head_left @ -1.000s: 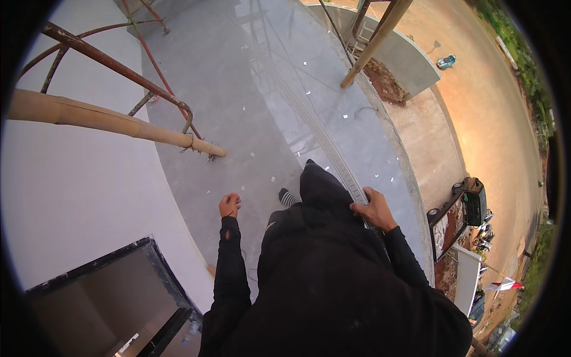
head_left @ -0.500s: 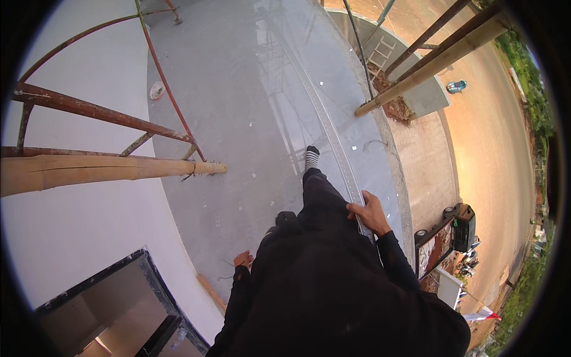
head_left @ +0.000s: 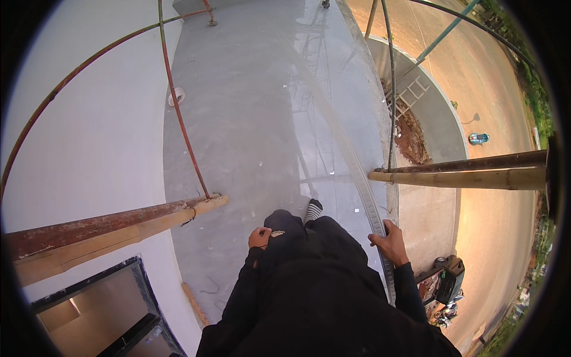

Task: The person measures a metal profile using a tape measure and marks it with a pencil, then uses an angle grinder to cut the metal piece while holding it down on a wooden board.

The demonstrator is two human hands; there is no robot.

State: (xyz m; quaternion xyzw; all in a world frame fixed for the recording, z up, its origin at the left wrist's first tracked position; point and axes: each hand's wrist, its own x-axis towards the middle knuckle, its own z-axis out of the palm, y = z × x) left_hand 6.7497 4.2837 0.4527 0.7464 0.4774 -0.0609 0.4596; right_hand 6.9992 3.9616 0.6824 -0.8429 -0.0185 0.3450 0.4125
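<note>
My right hand (head_left: pixel 393 244) grips a long, thin grey metal channel (head_left: pixel 358 171) with a row of dents or holes along it. The channel runs from beside my right hip far ahead over the walkway, and its far end blurs into the floor. At my left thigh, my left hand (head_left: pixel 259 238) hangs with its fingers curled; whatever may be inside them is hidden. A small pale patch (head_left: pixel 278 233) shows on or against the dark trousers beside those fingers. One foot in a striped sock (head_left: pixel 313 210) steps ahead.
Bamboo poles (head_left: pixel 205 208) with rusty scaffold bars (head_left: pixel 185 134) jut in from the left wall. Another bamboo pole (head_left: pixel 452 178) crosses from the right at the concrete floor's edge. Beyond that edge lie a lower road, a dark pickup (head_left: pixel 450 281) and a blue vehicle (head_left: pixel 478 138).
I have moved forward along the walkway, carrying the channel in my right hand. My left hand has swung forward to my thigh. The poles on both sides now appear nearer.
</note>
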